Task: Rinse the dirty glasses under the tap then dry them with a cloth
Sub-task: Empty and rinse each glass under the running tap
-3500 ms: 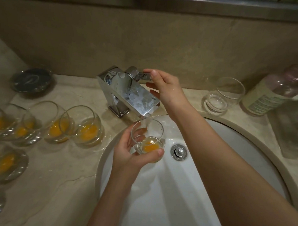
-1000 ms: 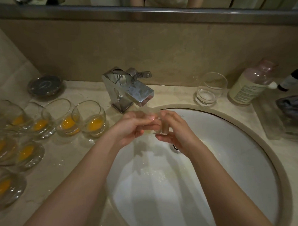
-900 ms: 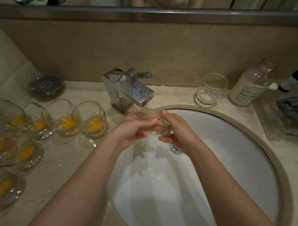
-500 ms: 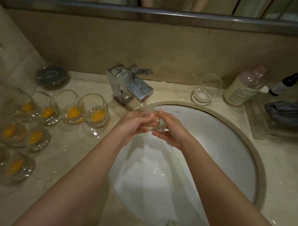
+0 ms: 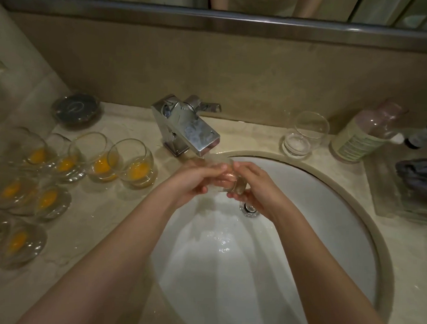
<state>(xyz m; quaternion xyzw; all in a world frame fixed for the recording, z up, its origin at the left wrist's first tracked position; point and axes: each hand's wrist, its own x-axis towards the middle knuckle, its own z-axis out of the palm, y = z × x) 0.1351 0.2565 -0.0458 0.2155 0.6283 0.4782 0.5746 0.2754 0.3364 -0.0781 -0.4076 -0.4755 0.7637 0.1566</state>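
Head view, step in hand: rinsing; one small glass (image 5: 231,180) is held under the spout of the tap (image 5: 189,129), over the far part of the sink (image 5: 315,184).
Head view, left hand (image 5: 195,181): its fingers seem to reach into the glass, as if rubbing the inside; the fingertips show blurred through the wall, so the exact hold cannot be told.
Head view, right hand (image 5: 257,187): curled round the outside of the glass, steadying it from the right.
Head view, water: the stream itself is hard to see; wet glints lie on the basin below the hands.
Head view, dirty glasses (image 5: 132,165): a crowd on the counter to the left, each with orange dregs, well apart from the sink.
Head view, clean glass (image 5: 304,134): stands far right of the tap, beside a bottle (image 5: 368,133).
Head view, cloth (image 5: 418,172): a dark bundle on a tray at the far right; probably the drying cloth.
Next move, judged: tip out the water, check that no orange is left, then carry the wet, slippery glass right to the cloth with a firm grip.
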